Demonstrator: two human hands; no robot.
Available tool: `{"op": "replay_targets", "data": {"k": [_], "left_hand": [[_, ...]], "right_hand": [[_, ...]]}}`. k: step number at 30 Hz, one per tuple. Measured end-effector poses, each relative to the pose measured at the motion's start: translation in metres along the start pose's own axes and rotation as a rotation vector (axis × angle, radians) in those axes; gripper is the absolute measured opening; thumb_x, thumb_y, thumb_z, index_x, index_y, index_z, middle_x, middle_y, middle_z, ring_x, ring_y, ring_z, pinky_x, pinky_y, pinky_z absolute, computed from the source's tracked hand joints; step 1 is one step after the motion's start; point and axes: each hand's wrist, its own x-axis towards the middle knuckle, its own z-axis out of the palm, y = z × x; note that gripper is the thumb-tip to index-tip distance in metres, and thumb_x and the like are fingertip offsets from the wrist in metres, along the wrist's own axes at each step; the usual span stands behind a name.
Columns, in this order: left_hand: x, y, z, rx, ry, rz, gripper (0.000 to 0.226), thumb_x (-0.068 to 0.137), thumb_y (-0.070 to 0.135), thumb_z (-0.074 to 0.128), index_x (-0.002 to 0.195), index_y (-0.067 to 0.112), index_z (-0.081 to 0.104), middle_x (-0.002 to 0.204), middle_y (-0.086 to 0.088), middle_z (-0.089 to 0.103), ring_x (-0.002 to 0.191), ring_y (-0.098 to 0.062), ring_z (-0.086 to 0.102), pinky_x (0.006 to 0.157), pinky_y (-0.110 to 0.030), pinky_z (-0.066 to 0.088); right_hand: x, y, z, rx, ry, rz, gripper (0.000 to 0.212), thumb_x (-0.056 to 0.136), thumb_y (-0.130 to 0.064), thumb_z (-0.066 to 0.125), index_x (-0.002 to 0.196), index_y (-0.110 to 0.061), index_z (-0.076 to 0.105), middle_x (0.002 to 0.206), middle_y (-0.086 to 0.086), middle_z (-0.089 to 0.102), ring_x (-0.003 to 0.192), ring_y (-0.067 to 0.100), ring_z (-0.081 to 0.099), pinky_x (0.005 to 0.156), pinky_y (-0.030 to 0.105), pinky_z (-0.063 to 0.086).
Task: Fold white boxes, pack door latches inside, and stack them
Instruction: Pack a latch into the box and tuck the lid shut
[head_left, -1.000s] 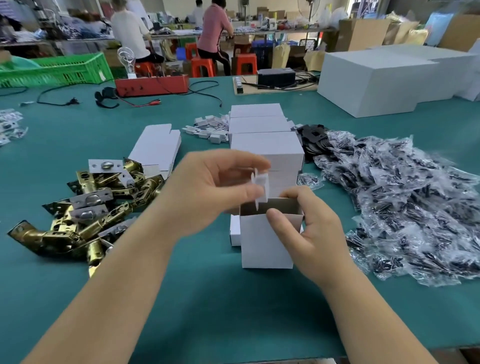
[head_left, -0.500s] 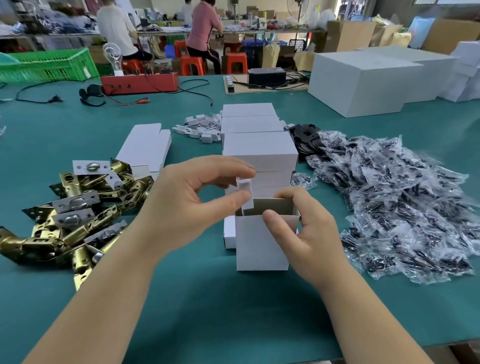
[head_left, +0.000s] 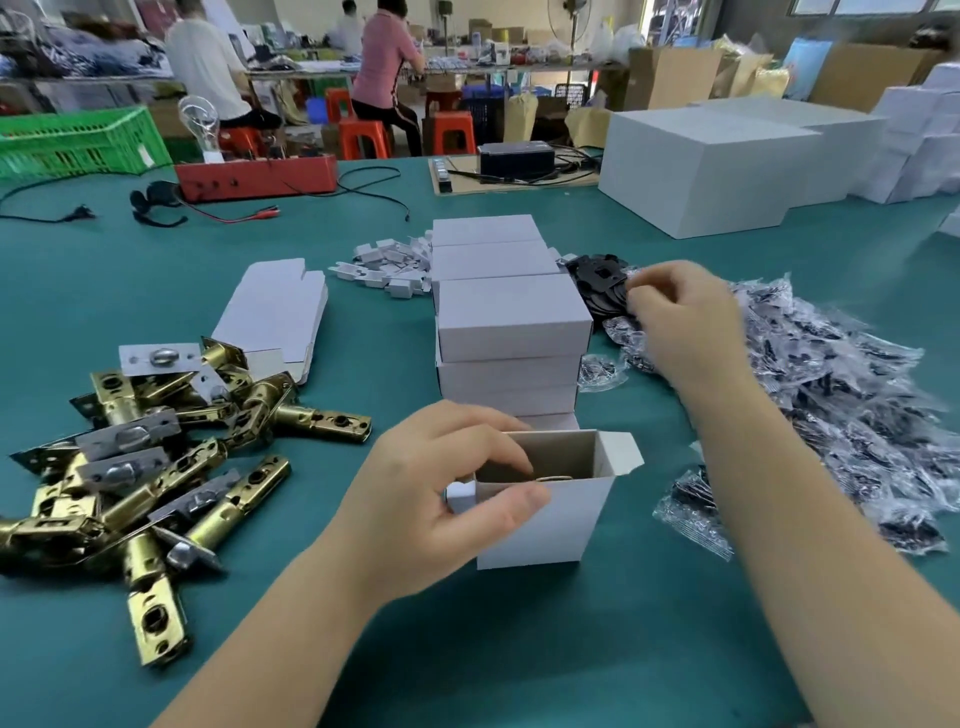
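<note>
An open white box (head_left: 550, 514) stands upright on the green table, a brass latch end showing inside it. My left hand (head_left: 441, 499) grips the box's left rim, fingers inside and thumb on the front wall. My right hand (head_left: 685, 322) is out over the black plates (head_left: 597, 283) and the bagged screws (head_left: 841, 395), fingers curled; what it pinches I cannot tell. Behind the box stands a stack of closed white boxes (head_left: 511, 322). Brass door latches (head_left: 156, 457) lie heaped at the left.
Flat unfolded box blanks (head_left: 270, 312) lie left of the stack, small white card pieces (head_left: 384, 265) behind it. Large white cartons (head_left: 717, 156) stand at the back right. A red device (head_left: 257, 176) with cables and a green crate (head_left: 72, 140) are at the far left.
My right hand left the box and moved up and right to the black plates and bags. My left hand dropped from holding a small white piece above the box to gripping its rim.
</note>
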Motion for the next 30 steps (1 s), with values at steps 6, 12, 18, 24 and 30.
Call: {"op": "replay_targets", "data": {"k": [6,12,18,24,30], "left_hand": [[0.0,-0.003,0.006,-0.014,0.085,-0.007,0.028,0.084,0.033,0.059,0.075,0.009,0.071,0.092,0.003,0.069,0.093,-0.002,0.061,0.079,-0.015,0.044],[0.001,-0.003,0.005,-0.017,0.08,-0.019,0.028,0.084,0.032,0.06,0.075,0.009,0.071,0.092,0.001,0.07,0.091,-0.007,0.063,0.077,-0.018,0.046],[0.001,-0.004,0.006,-0.002,0.098,-0.011,0.028,0.084,0.033,0.06,0.075,0.008,0.071,0.092,0.002,0.069,0.088,-0.01,0.063,0.075,-0.023,0.049],[0.001,-0.003,0.006,0.018,0.105,-0.012,0.029,0.084,0.033,0.059,0.073,0.009,0.07,0.088,0.004,0.068,0.092,-0.007,0.062,0.077,-0.015,0.044],[0.001,-0.001,0.007,0.012,0.117,-0.009,0.028,0.084,0.033,0.058,0.073,0.01,0.07,0.088,0.006,0.068,0.089,-0.01,0.063,0.073,-0.021,0.047]], "right_hand": [[0.04,0.01,0.057,-0.551,-0.545,-0.113,0.022,0.089,-0.001,0.052,0.11,-0.002,0.059,0.12,0.022,0.06,0.107,0.035,0.055,0.082,0.038,0.043],[0.06,0.018,0.064,-0.713,-0.819,-0.135,0.033,0.093,-0.008,0.049,0.126,-0.006,0.055,0.129,0.016,0.055,0.108,0.026,0.05,0.097,0.038,0.041],[0.061,0.023,0.062,-0.897,-0.645,-0.354,0.035,0.093,-0.009,0.047,0.128,-0.008,0.051,0.127,0.013,0.054,0.113,0.031,0.051,0.085,0.037,0.045],[0.053,0.018,0.057,-1.095,-0.573,-0.279,0.01,0.09,-0.016,0.047,0.091,-0.013,0.056,0.071,-0.003,0.045,0.076,0.026,0.048,0.067,0.03,0.038],[0.058,0.023,0.061,-0.887,-0.554,-0.109,0.014,0.088,-0.01,0.046,0.092,-0.006,0.059,0.087,0.009,0.054,0.081,0.028,0.05,0.07,0.032,0.041]]}}
